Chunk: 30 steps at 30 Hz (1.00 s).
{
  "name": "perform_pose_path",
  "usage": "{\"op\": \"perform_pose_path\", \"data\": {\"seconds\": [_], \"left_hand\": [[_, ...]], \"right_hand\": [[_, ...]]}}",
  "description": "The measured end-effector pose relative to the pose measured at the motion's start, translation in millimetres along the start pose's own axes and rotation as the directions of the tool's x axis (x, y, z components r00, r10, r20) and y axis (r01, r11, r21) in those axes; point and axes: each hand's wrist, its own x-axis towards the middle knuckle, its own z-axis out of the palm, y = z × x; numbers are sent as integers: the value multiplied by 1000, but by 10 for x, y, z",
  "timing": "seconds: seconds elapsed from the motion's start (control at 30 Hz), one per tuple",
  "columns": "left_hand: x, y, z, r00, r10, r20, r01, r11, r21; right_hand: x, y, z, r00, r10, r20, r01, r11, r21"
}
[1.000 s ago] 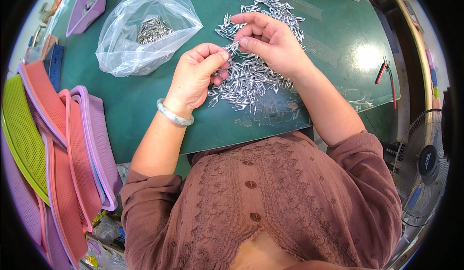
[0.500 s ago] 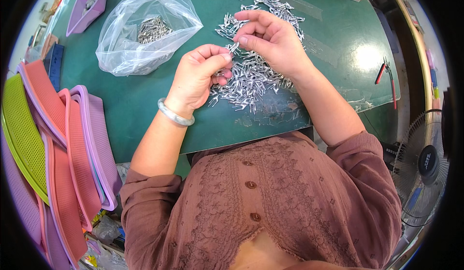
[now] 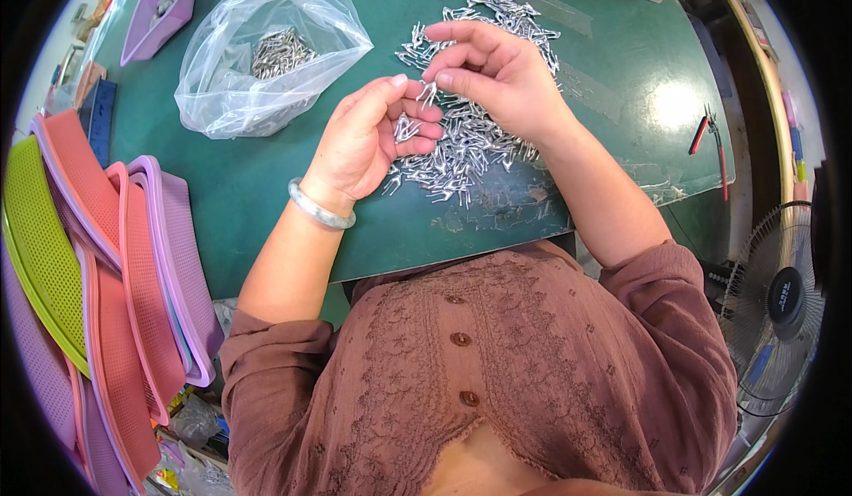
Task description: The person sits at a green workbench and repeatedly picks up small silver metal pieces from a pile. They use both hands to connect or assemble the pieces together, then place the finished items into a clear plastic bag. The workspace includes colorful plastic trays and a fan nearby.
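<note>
The green tabletop [image 3: 244, 181] is smooth and glossy, catching a bright glare toward its right edge, with rough, scuffed patches by its near edge. The small forked pieces [image 3: 484, 145] heaped on it are shiny, silvery metal. Toward its left edge the bag [image 3: 328, 30] is thin, clear, crinkled plastic; the perforated baskets [image 3: 44, 239] beyond that edge look like smooth plastic. The brown blouse [image 3: 532, 363] at the near edge is matt, embroidered cloth.
</note>
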Motion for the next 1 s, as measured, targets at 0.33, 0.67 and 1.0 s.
{"op": "perform_pose_path", "data": {"seconds": [0.33,0.67,1.0], "left_hand": [[42,-23,-138,1000,19,-5,-19,1000,15],[43,-7,-123,997,29,-78,-25,998,50],[55,-30,-127,995,51,-85,-43,995,92]], "right_hand": [[22,115,-16,975,-160,152,213,507,-835],[30,154,45,979,-129,155,195,413,-890],[24,144,70,967,-168,192,245,397,-885]]}}
